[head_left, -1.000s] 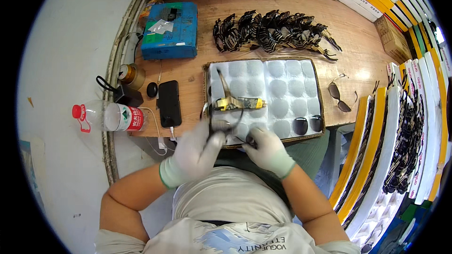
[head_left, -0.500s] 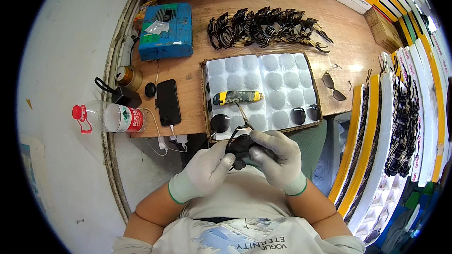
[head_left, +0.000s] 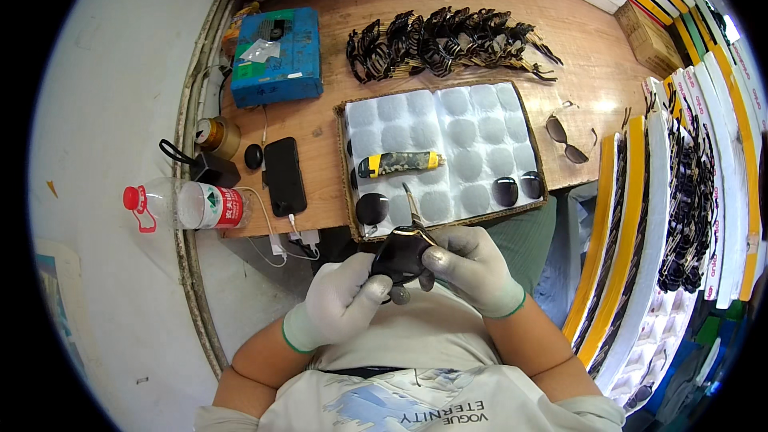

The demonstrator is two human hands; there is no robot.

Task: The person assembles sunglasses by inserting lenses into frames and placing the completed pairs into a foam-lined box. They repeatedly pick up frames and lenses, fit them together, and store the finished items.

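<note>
Close to my body, both gloved hands hold a pair of dark sunglasses (head_left: pixel 402 254). My left hand (head_left: pixel 346 298) pinches the near left side of them, thumb on top. My right hand (head_left: pixel 470 268) grips the right side, its thumb pressed on the lens edge. One thin temple arm points away from me over the tray edge. Beyond my hands lies a lens tray (head_left: pixel 490 138) lined with white padding and round pockets. Several loose dark lenses, such as the left one (head_left: pixel 372 209), rest in its near row. A yellow and black utility knife (head_left: pixel 402 164) lies across it.
Many frames (head_left: pixel 448 42) lie in a row on the wooden table (head_left: pixel 596 72); another pair of sunglasses (head_left: pixel 566 141) sits right of the tray. On the left are a blue box (head_left: pixel 278 56), a phone (head_left: pixel 286 177) and a plastic bottle (head_left: pixel 188 206). Stacked trays (head_left: pixel 612 248) stand at right.
The sunglasses have turned in my hands, so a broad dark lens faces up now. My left hand has shifted slightly left and down, and my view has moved a little.
</note>
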